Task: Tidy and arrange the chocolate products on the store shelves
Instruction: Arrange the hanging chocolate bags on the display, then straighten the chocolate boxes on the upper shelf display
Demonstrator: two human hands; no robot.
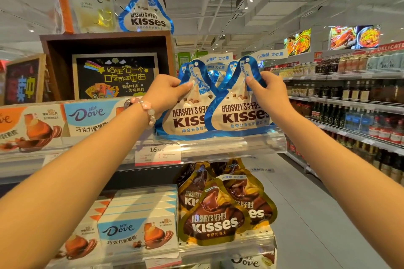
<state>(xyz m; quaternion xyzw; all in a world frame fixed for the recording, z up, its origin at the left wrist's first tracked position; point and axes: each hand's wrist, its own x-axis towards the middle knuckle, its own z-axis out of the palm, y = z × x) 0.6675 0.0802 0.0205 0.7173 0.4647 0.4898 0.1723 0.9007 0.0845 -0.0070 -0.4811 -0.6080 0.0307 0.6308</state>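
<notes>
I see my left hand (pixel 168 91) up at the shelf, with its fingers and thumb curled to pinch the top part of a blue and white Kisses bag (pixel 185 116). My right hand (pixel 266 91) does the same to a second blue and white Kisses bag (pixel 240 107) just beside the first one, with the thumb in front and the fingers bent round behind the bag's edge. Both bags stand up at the front of the shelf, behind a clear plastic shelf rail (pixel 229 144), and the right bag sits a little in front of the left one. More blue bags stand behind them. On my left wrist is a pink bead bracelet (pixel 148 111). To the left of the bags lie Dove boxes (pixel 91 116) on the same shelf. A price tag (pixel 157 155) hangs under the left bag. On the shelf below stand brown and gold Kisses bags (pixel 215 218) and more Dove boxes beside them. Up high, one more blue Kisses bag (pixel 146 11) stands on a brown wooden box (pixel 107 39).
</notes>
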